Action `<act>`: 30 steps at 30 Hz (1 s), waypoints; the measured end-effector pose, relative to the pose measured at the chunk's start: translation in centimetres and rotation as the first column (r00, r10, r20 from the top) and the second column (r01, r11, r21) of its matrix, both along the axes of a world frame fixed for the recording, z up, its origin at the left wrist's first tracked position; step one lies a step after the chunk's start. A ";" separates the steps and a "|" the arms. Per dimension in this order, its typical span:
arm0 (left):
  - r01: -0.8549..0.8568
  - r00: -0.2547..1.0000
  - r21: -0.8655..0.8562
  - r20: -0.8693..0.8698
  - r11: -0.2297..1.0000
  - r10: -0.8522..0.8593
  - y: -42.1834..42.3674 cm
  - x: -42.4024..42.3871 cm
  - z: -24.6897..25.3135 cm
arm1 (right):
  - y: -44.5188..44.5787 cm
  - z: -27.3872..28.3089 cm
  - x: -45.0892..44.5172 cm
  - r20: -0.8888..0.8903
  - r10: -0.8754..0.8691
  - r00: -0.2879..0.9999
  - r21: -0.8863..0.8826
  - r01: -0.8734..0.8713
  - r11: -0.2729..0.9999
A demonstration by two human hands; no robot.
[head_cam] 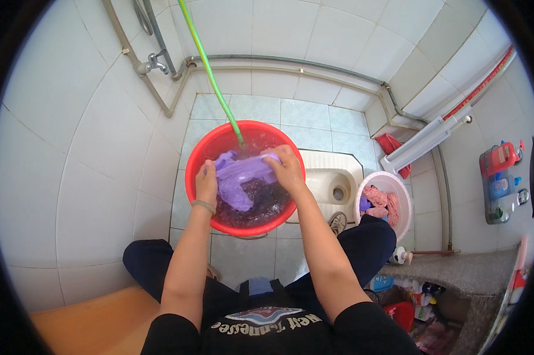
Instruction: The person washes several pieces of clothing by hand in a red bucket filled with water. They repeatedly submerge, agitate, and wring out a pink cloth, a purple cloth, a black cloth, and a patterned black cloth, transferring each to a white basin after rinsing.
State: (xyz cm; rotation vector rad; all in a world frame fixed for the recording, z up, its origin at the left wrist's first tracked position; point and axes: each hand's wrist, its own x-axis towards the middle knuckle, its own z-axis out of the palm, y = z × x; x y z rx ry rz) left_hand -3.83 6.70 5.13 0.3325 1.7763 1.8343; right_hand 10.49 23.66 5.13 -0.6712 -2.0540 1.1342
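Note:
A wet purple cloth garment (245, 173) is stretched between my two hands over a red plastic basin (190, 186). My left hand (206, 182) grips its left end near the basin's rim. At the upper right, my right hand (287, 167) pinches the other end. One part of the garment hangs down toward the water (267, 208), which looks dark and has some bubbles. A green hose (209, 71) comes down from above, and its lower end reaches the water behind the garment.
Right of the basin lies a squat toilet (316, 191). A pink tub (406, 208) beside it holds several clothes. Bottles (500, 162) sit in a wall rack at the right. A metal tap (154, 63) and pipes (284, 62) run along the walls. My shoe (338, 222) stands by the toilet.

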 end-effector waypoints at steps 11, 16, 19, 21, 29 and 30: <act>0.068 0.994 -0.418 -0.051 0.906 -0.098 -3.0 0.6 -9.4 | -5.6 -1.7 4.0 0.441 0.023 0.897 0.285 -0.164 0.944; 0.111 0.980 -0.539 -0.082 0.835 -0.183 -2.6 2.3 -8.2 | -7.8 -5.3 1.7 0.605 -0.014 0.796 0.317 -0.226 0.921; 0.097 0.951 -0.599 -0.181 0.795 -0.252 -3.0 2.8 -6.6 | -7.4 -7.0 1.3 0.685 0.061 0.726 0.173 -0.244 0.954; 0.023 0.933 -0.562 -0.284 0.827 -0.219 -3.3 3.0 -5.6 | -6.5 -7.3 1.2 0.718 0.206 0.665 -0.027 -0.268 0.963; 0.198 0.871 0.248 0.398 0.948 -0.286 -4.2 2.3 1.6 | -4.2 -2.4 1.2 0.697 0.187 0.693 -0.211 -0.051 0.976; 0.254 0.853 0.293 0.382 0.922 -0.357 -4.0 2.3 3.0 | -4.6 -1.5 1.0 0.654 0.054 0.755 -0.182 0.087 0.979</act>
